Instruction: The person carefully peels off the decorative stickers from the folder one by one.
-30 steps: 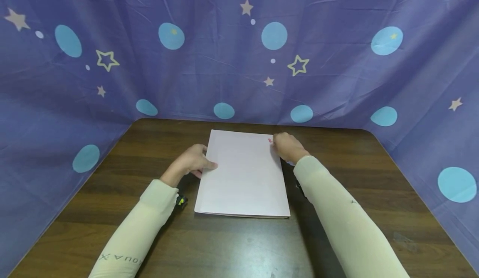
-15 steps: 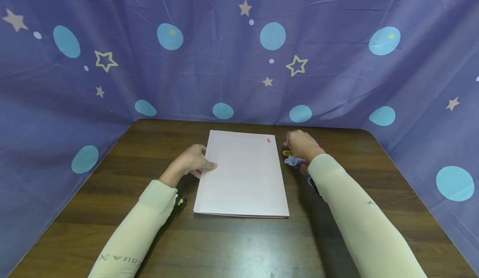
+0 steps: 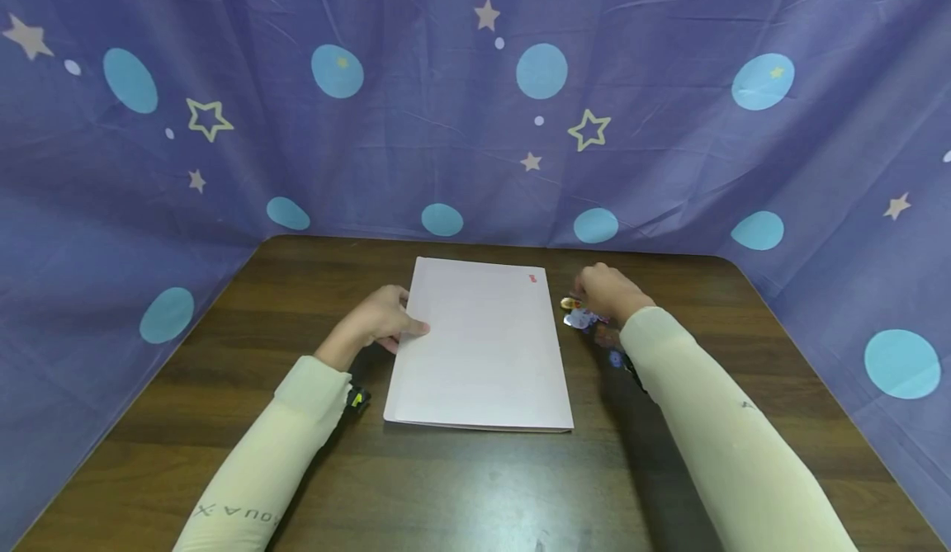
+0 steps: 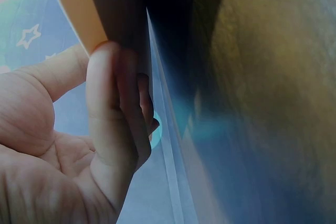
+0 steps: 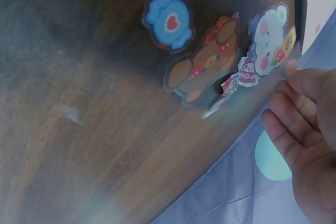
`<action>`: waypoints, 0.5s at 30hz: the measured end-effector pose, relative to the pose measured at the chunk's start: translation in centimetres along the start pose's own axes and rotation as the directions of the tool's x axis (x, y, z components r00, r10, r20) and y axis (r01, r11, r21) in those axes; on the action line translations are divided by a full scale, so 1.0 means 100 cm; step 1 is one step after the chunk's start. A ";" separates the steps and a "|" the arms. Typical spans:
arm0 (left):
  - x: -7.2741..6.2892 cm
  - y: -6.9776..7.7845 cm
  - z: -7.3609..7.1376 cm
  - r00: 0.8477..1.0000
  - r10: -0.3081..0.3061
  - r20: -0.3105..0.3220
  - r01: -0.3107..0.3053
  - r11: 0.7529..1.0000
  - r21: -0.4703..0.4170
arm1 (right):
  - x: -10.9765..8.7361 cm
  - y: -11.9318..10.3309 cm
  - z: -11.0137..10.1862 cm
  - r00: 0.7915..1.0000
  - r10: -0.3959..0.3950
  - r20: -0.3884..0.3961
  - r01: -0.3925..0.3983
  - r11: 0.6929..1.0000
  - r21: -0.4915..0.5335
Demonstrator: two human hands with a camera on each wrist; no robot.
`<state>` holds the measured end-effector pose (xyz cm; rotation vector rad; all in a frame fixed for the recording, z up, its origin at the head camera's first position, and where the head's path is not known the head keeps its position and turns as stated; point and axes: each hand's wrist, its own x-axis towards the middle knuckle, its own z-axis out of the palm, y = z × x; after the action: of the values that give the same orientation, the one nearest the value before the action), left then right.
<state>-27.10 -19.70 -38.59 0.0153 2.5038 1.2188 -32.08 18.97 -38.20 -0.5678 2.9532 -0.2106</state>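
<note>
A white booklet (image 3: 483, 346) lies on the table with a small red mark (image 3: 532, 279) near its far right corner. My left hand (image 3: 379, 321) grips its left edge, thumb on top and fingers underneath. The left wrist view shows those fingers (image 4: 107, 98) against the booklet's underside. My right hand (image 3: 609, 290) is just beyond a group of stickers to the booklet's right. In the right wrist view its fingers are loosely bent, and I see nothing held. Nearest to them are a yellow sticker (image 5: 289, 42) and a white animal sticker (image 5: 266, 35).
More stickers lie on the brown table (image 3: 475, 486): a brown bear (image 5: 210, 59), a blue candy-shaped one (image 5: 169, 18) and a small pink figure (image 5: 247, 72). A purple curtain (image 3: 446, 123) with stars and dots hangs behind the table.
My right hand has left the booklet's far right corner and moved right, over to the stickers, uncovering the red mark. My left hand keeps its grip on the left edge.
</note>
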 end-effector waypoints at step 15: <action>0.000 0.000 -0.002 1.000 0.010 0.014 -0.010 1.000 0.000 | 0.000 -0.004 0.005 0.997 -0.018 -0.070 0.019 1.000 0.015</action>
<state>-27.20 -19.79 -38.47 0.0363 2.4947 1.2181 -31.82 18.56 -38.63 -0.5979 3.0123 -0.2600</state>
